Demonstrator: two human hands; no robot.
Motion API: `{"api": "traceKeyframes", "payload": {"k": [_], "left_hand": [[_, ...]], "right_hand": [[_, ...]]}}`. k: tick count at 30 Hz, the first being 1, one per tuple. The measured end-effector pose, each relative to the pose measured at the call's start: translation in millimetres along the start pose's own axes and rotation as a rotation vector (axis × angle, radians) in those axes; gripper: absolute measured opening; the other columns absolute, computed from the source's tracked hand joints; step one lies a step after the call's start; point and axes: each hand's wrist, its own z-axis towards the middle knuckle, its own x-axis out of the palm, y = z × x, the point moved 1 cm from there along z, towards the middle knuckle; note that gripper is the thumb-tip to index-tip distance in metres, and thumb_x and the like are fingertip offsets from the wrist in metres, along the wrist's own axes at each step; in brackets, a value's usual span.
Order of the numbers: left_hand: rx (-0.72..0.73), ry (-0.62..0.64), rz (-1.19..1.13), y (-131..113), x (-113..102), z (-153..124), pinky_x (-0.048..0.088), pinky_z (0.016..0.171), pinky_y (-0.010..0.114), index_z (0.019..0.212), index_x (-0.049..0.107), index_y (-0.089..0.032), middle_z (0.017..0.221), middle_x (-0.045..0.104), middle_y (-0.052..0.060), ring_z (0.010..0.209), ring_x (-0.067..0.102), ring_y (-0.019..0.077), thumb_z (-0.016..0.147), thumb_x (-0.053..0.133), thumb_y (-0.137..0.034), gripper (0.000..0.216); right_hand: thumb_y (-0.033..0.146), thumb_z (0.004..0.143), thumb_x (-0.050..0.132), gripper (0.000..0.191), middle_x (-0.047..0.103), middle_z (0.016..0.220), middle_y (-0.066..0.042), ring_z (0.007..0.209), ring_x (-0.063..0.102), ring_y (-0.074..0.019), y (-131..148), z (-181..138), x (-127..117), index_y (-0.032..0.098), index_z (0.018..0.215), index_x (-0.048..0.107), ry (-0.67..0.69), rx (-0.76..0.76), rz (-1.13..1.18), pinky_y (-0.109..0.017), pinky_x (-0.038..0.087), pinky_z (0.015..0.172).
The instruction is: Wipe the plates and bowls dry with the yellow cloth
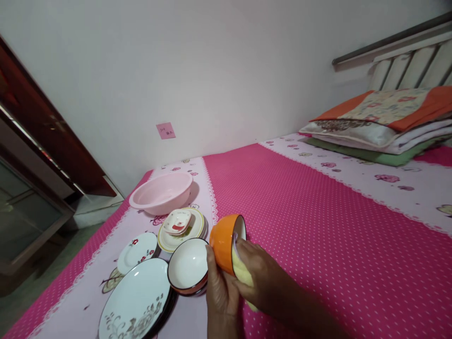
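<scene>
An orange bowl (221, 242) with a white inside and dark rim is tipped on its side above the bed, its opening facing right. My left hand (221, 294) grips it from below and the left, thumb up along the outside. In my right hand (259, 275) is a yellow cloth (241, 273), pressed against the bowl's rim and inside; part of the cloth hangs below the fingers. Just left of my left hand stands a white-lined bowl (189, 264) with a dark rim, stacked on another.
Left of the bowls lie large white plates (139, 294) with a grey flower print, small red-flowered plates (137, 252), and yellow-rimmed plates (173, 242) carrying small square dishes (177, 221). A pink basin (162, 193) stands behind. Folded bedding (374, 127) is at the far right, against the wall.
</scene>
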Motion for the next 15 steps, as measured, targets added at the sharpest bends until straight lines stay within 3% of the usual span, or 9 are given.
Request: {"api": "traceKeyframes", "payload": {"k": [2, 4, 7, 10, 12, 15], "left_hand": [[-0.034, 0.015, -0.012, -1.3, 4.6, -1.5, 0.053, 0.107, 0.036, 0.132, 0.071, -0.019, 0.111, 0.081, 0.011, 0.098, 0.078, 0.0204, 0.104, 0.049, -0.040, 0.041], [-0.054, 0.065, -0.009, -2.5, 7.1, -1.5, 0.051, 0.110, 0.038, 0.134, 0.069, -0.017, 0.115, 0.080, 0.013, 0.103, 0.076, 0.0225, 0.105, 0.047, -0.043, 0.045], [-0.080, 0.199, -0.008, -5.0, 6.4, 2.9, 0.046, 0.115, 0.042, 0.139, 0.065, -0.017, 0.125, 0.076, 0.015, 0.119, 0.071, 0.0254, 0.105, 0.041, -0.052, 0.055], [-0.154, 0.368, 0.000, -6.7, 1.2, 11.5, 0.041, 0.118, 0.043, 0.142, 0.062, -0.020, 0.131, 0.073, 0.015, 0.126, 0.066, 0.0243, 0.107, 0.034, -0.052, 0.056], [-0.210, 0.429, -0.015, -6.7, -4.2, 17.4, 0.038, 0.120, 0.042, 0.143, 0.062, -0.022, 0.132, 0.073, 0.012, 0.128, 0.065, 0.0223, 0.109, 0.031, -0.043, 0.051], [-0.282, 0.374, -0.036, -4.8, -12.3, 23.4, 0.039, 0.119, 0.046, 0.143, 0.062, -0.019, 0.125, 0.076, 0.013, 0.123, 0.068, 0.0237, 0.109, 0.030, -0.037, 0.050]], "right_hand": [[0.014, 0.082, 0.063, 0.031, 0.072, 0.113, -0.017, 0.106, 0.065, -0.0340, -6.6, 1.0, 9.6, 0.014, 0.113, 0.065, -0.029, -0.072, -0.174, -0.055, 0.051, 0.096], [0.015, 0.083, 0.063, 0.028, 0.072, 0.112, -0.017, 0.104, 0.066, -0.0335, -9.4, 2.7, 8.6, 0.014, 0.112, 0.066, -0.056, -0.041, -0.138, -0.056, 0.052, 0.095], [0.021, 0.083, 0.068, 0.031, 0.074, 0.109, -0.011, 0.101, 0.069, -0.0287, -7.5, 4.0, -12.6, 0.016, 0.114, 0.067, -0.038, 0.079, 0.311, -0.046, 0.055, 0.092], [0.034, 0.079, 0.080, 0.051, 0.076, 0.106, -0.008, 0.096, 0.073, -0.0253, -9.1, 1.2, -40.2, 0.018, 0.124, 0.065, 0.058, 0.172, 0.815, -0.036, 0.058, 0.084], [0.037, 0.074, 0.085, 0.061, 0.077, 0.105, -0.009, 0.089, 0.074, -0.0237, -16.6, -1.9, -52.2, 0.017, 0.127, 0.065, 0.104, 0.203, 0.975, -0.032, 0.057, 0.078], [0.036, 0.071, 0.088, 0.068, 0.078, 0.105, -0.010, 0.085, 0.075, -0.0224, -35.1, -4.8, -54.5, 0.017, 0.131, 0.064, 0.190, 0.223, 1.070, -0.030, 0.057, 0.073]]}}
